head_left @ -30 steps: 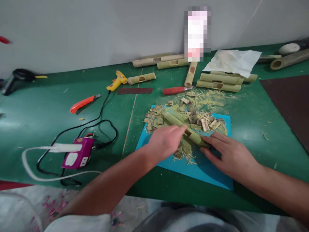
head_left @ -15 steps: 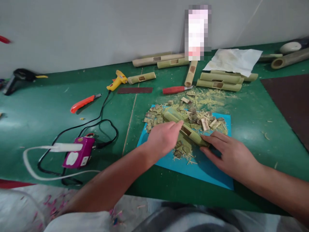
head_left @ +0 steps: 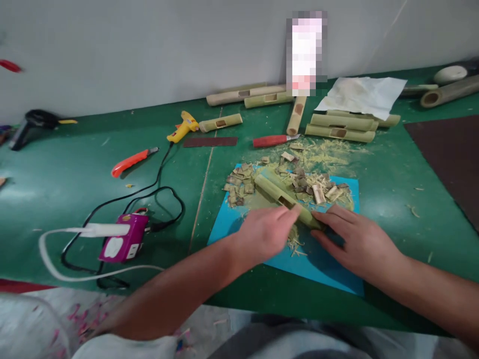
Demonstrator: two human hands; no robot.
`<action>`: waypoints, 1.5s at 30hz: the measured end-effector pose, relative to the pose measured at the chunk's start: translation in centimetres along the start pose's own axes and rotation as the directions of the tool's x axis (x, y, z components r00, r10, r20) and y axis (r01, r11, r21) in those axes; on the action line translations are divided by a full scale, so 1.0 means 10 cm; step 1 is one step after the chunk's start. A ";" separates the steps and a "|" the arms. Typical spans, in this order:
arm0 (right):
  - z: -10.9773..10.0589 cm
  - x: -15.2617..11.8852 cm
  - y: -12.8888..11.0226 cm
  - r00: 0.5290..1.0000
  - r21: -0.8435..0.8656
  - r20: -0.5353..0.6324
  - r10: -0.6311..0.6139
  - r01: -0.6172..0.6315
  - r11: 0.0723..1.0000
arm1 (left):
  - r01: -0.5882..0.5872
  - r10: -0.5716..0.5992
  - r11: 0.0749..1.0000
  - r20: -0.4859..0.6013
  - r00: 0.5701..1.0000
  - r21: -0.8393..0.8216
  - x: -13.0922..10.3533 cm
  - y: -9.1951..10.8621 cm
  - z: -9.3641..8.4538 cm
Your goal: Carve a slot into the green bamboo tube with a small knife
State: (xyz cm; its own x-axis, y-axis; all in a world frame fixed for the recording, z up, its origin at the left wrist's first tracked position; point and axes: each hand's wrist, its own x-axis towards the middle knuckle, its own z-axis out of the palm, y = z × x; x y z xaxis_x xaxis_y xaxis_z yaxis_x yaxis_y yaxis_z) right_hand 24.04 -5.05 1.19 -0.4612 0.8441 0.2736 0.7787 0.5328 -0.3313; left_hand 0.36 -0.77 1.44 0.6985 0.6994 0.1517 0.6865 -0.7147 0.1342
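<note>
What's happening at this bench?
A person is handling a green bamboo tube with a rectangular opening cut in it. The right hand holds its near end; the left hand is closed beside the opening, and whether it grips a small tool is hidden. Bamboo chips and shavings lie around the tube on a blue sheet. A red-handled knife and a yellow glue gun lie farther back.

1 tube (head_left: pixel 273 189) lies on the sheet (head_left: pixel 329 275), right of the power adapter (head_left: pixel 137 227).
</note>
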 end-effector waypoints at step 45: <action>-0.05 0.06 0.12 0.993 0.198 -0.087 0.076 -0.058 0.979 | 0.249 -0.310 0.944 -0.329 0.892 -0.216 0.09 -0.64 -0.05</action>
State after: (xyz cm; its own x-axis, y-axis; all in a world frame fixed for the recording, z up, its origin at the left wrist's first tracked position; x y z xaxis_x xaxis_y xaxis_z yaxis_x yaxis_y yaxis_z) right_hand 24.96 -3.94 1.43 -0.3621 0.8737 0.3247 0.7044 0.4847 -0.5186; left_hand -3.51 4.40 1.18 0.3435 0.8421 0.4158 0.7784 -0.5030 0.3757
